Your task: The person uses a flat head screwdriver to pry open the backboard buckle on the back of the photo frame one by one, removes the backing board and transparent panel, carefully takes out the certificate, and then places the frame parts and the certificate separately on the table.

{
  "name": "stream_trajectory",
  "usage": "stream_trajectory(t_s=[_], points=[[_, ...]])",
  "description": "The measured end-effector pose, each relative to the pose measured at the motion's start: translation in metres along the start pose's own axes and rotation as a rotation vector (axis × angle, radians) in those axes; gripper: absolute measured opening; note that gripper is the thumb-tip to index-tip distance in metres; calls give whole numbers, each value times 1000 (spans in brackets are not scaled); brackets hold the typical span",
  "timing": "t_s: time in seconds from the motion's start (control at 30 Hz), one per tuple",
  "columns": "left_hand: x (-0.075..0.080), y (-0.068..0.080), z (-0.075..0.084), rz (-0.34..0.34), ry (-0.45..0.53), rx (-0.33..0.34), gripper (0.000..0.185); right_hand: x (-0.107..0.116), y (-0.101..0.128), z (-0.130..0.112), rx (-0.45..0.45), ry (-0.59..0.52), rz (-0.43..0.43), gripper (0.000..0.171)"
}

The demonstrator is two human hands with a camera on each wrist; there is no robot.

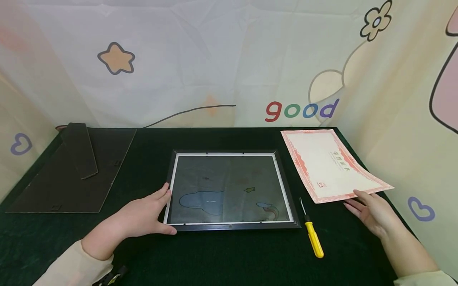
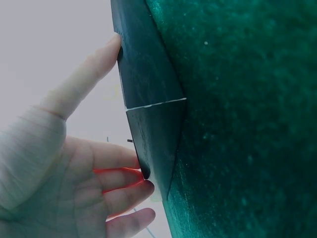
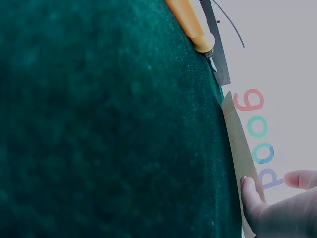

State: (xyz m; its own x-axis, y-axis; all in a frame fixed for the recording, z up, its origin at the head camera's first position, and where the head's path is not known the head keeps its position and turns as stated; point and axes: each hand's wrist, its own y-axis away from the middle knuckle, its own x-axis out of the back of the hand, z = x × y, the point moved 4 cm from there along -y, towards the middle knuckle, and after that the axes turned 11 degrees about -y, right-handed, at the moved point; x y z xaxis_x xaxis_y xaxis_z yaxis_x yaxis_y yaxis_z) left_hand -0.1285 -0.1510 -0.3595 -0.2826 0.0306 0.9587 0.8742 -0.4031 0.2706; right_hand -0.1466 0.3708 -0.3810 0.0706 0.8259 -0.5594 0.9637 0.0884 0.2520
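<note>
A black picture frame (image 1: 230, 190) lies flat at the middle of the dark green table (image 1: 214, 258), its glass pane bordered in white and mirroring shapes from the backdrop (image 1: 214, 59); nothing lies on the pane. The left hand (image 1: 143, 216) rests at the frame's near left corner, fingers relaxed and spread, thumb along the front edge; the left wrist view shows the fingertips (image 2: 143, 174) meeting that mitred corner. The right hand (image 1: 372, 210) lies well apart at the table's right, fingers extended, touching the near edge of a red-bordered certificate (image 1: 330, 163); its print is too small to read. A yellow-handled screwdriver (image 1: 312, 234) lies just beside the frame's right corner. The dark backing board (image 1: 71, 174) with its stand lies at far left. The right wrist view shows the certificate only edge-on, a fingertip (image 3: 249, 191) against it.
</note>
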Motion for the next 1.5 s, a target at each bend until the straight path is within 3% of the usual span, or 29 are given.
stream_trajectory(t_s=[0.23,0.47,0.77,1.2,1.5], points=[[0,0,0,3,1,1,103,2,3,-3,-2,32,37,75],[0,-1,0,-2,-1,4,106,4,6,-3,-24,112,109,81],[0,-1,0,2,-5,1,105,2,8,-3,-78,130,185,96],[0,-1,-1,2,15,10,105,1,14,-4,-81,121,258,103],[0,-1,-1,-5,13,4,105,0,13,-5,-58,148,239,101]])
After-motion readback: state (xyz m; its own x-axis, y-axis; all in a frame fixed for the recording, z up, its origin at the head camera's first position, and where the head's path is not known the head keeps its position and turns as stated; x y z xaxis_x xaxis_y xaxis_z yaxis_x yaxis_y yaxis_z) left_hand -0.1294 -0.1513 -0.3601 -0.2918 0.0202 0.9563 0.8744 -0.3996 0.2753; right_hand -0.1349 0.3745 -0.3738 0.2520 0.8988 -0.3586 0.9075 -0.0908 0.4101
